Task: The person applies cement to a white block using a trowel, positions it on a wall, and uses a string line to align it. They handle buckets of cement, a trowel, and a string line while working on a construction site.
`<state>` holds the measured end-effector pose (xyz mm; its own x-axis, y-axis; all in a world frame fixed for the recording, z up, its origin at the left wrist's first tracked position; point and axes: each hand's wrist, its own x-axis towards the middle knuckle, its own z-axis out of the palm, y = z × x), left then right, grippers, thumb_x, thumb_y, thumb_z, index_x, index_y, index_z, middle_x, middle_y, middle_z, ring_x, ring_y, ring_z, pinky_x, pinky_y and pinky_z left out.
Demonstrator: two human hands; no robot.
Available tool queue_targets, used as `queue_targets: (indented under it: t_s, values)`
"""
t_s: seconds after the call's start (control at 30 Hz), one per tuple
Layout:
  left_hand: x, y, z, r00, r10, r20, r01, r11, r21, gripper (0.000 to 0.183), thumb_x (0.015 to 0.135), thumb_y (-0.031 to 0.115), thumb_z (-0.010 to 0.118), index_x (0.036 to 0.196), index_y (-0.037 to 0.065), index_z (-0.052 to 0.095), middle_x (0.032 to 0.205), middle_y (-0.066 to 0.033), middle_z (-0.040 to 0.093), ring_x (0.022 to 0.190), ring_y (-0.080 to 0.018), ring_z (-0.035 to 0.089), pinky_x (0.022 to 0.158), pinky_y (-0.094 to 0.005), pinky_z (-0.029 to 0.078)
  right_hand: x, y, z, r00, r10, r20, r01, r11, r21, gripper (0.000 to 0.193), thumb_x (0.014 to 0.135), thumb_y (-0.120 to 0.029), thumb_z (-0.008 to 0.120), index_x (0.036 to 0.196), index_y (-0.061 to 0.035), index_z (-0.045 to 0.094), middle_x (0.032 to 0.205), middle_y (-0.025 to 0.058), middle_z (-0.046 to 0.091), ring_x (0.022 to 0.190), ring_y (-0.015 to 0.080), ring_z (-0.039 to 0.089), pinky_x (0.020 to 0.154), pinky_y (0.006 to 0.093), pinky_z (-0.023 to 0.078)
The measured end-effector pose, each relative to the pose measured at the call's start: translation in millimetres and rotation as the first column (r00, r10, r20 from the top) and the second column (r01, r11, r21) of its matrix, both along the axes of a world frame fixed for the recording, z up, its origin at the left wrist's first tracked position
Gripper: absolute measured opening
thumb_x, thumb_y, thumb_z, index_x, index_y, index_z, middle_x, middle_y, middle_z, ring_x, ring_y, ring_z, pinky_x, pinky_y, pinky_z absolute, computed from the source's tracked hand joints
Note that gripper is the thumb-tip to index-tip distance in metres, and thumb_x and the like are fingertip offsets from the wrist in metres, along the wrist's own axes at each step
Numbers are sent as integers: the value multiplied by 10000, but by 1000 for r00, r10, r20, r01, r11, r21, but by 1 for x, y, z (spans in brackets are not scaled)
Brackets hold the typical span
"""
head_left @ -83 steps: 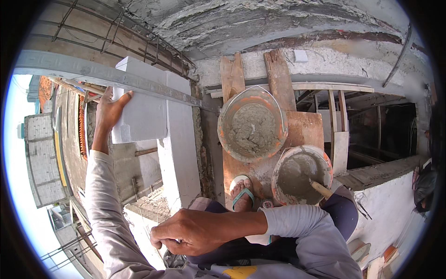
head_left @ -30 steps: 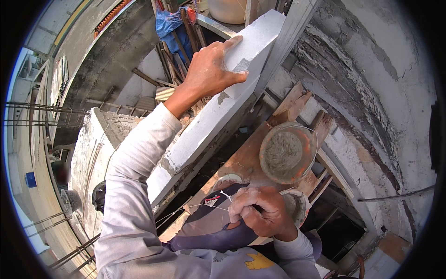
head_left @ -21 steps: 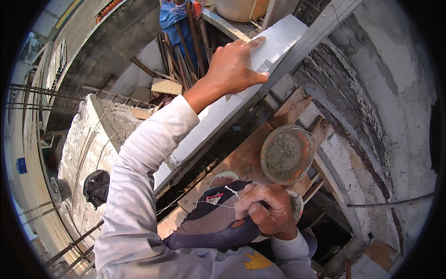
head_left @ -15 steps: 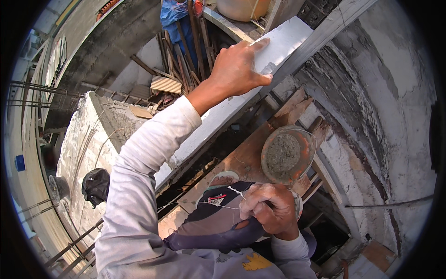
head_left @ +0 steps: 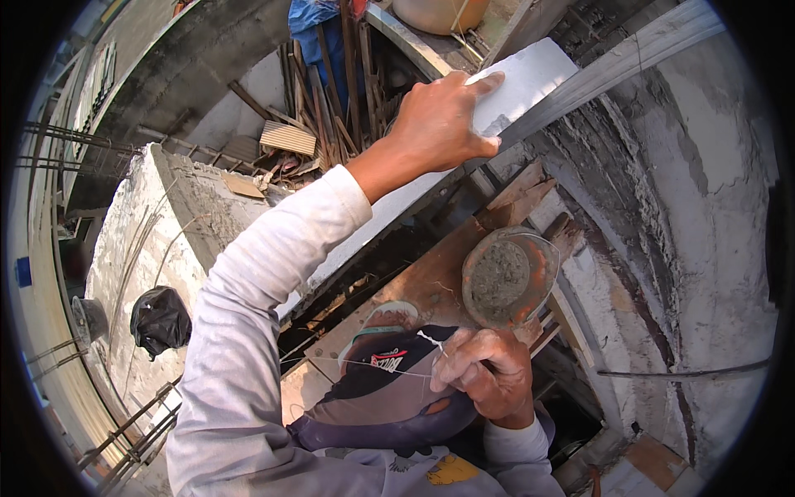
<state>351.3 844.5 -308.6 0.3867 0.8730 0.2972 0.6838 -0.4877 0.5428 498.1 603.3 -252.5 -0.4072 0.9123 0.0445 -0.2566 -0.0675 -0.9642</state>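
Observation:
My left hand point(head_left: 447, 120) reaches out over a row of pale blocks and grips the top of a white building block point(head_left: 530, 79). Its thumb lies at the near edge and a finger is stretched across the top; the other fingertips are hidden. Close to my body, my right hand point(head_left: 489, 373) is closed in a pinch on a thin white string point(head_left: 344, 362). From the fingers the string runs left, behind my left sleeve. Just beyond that hand sits an orange bucket point(head_left: 538, 282) holding grey wet mortar point(head_left: 499, 276).
The bucket stands on wooden planks point(head_left: 431, 277) with dark gaps beside them. A wooden beam point(head_left: 621, 66) runs along the block's right side. Rebar point(head_left: 137, 443) sticks out at lower left, near a black plastic bag point(head_left: 161, 321). Scrap timber point(head_left: 331, 91) leans beyond the wall.
The view has shifted slightly, so the surroundings appear displaced. My left hand stays on the block and my right hand keeps its pinch on the string.

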Motion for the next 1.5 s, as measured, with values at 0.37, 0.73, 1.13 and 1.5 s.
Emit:
queue_targets:
  t_s: [0.37, 0.73, 1.13, 1.5]
  values:
    - [1, 0, 0, 999, 7, -48, -7, 1000, 0, 810, 724, 390, 818, 1463, 146, 594, 1080, -202, 673, 976, -383, 702, 884, -462, 566, 3, -6, -3, 997, -24, 67, 21, 999, 42, 118, 947, -35, 528, 999, -1, 628, 813, 145, 722, 729, 245, 687, 723, 379, 563]
    - [1, 0, 4, 992, 19, -125, -18, 1000, 10, 842, 732, 456, 817, 1489, 182, 571, 1092, -184, 684, 969, -354, 708, 895, -447, 560, 2, -13, 4, 995, -67, 74, 60, 994, 95, 136, 958, -41, 530, 1020, -6, 646, 810, 119, 709, 728, 197, 674, 674, 337, 547]
    - [1, 1, 16, 981, -7, -195, -12, 995, -94, 919, 730, 522, 834, 1529, 191, 525, 1254, -192, 672, 1098, -366, 689, 984, -454, 539, 8, -16, 5, 988, -149, 41, 145, 986, 79, 136, 976, -50, 543, 1038, 9, 650, 903, 143, 704, 748, 206, 674, 728, 357, 554]
    - [-25, -45, 32, 897, -45, 441, 54, 998, -9, 475, 1005, 396, 623, 1310, 33, 660, 1260, -200, 686, 1169, -341, 669, 1018, -428, 506, 61, 45, 56, 806, -541, -240, 587, 785, 200, 295, 1076, -194, 542, 1234, 56, 535, 1159, 221, 625, 574, 84, 483, 478, 279, 519]
